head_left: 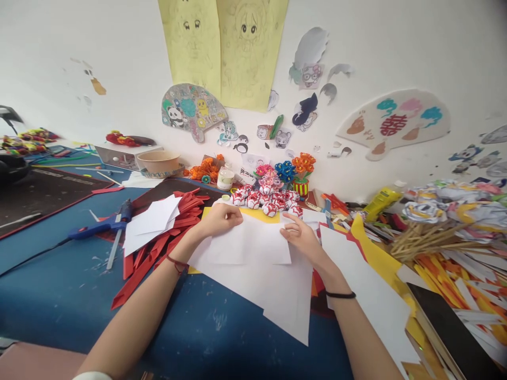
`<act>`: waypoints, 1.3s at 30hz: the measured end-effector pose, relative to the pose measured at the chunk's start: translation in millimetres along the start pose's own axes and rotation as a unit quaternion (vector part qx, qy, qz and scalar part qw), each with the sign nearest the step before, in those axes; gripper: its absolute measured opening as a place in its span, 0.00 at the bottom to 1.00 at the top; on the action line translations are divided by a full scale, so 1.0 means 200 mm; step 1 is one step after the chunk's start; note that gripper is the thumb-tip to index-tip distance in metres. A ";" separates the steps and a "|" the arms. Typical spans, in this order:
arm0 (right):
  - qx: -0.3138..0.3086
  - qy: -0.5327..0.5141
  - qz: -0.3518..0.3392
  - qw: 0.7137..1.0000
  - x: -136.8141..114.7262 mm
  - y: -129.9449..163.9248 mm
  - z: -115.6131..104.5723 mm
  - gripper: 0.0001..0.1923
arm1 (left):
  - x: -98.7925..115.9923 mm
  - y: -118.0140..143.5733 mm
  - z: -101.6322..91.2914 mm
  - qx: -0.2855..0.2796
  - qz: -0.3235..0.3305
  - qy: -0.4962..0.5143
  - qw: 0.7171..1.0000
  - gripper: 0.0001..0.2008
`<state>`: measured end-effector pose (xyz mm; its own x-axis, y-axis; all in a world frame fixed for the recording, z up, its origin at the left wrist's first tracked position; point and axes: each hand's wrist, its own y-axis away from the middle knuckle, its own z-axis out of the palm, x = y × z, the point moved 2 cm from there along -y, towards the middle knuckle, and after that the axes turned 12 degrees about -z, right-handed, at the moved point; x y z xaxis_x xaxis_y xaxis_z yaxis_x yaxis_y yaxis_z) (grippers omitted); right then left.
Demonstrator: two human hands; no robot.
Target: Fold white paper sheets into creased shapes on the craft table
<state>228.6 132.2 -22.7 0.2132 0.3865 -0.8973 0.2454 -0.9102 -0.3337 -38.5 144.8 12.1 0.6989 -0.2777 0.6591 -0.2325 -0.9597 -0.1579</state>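
Observation:
A small white sheet of paper [257, 244] with a crease down its middle is held up in front of me. My left hand [222, 219] pinches its upper left corner between thumb and fingers. At the upper right edge, my right hand [301, 237] grips the same sheet, its fingers bent and slightly spread. Larger white paper sheets [285, 303] lie beneath it, with a bit of yellow paper showing under them. Just beyond my hands stand several red-and-white folded paper pieces [270, 207].
Red paper strips [158, 253] and white paper pieces [152, 224] lie left, beside a blue glue gun [124, 214]. A beige bowl [159, 161] stands behind. White sheets [352, 274], a dark box [447, 327], a yellow bottle [383, 200] and paper flowers [428, 211] crowd the right.

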 end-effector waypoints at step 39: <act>0.179 0.063 0.024 0.982 0.16 0.01 -0.20 0.20 | 0.00 0.05 -0.04 -0.161 -0.043 0.127 0.978 0.12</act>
<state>273.5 148.7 -39.6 0.3376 0.3374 -0.8787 -0.1103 -0.9129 -0.3930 -46.2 136.4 16.9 0.5439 -0.1373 0.8278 -0.4093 -0.9046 0.1189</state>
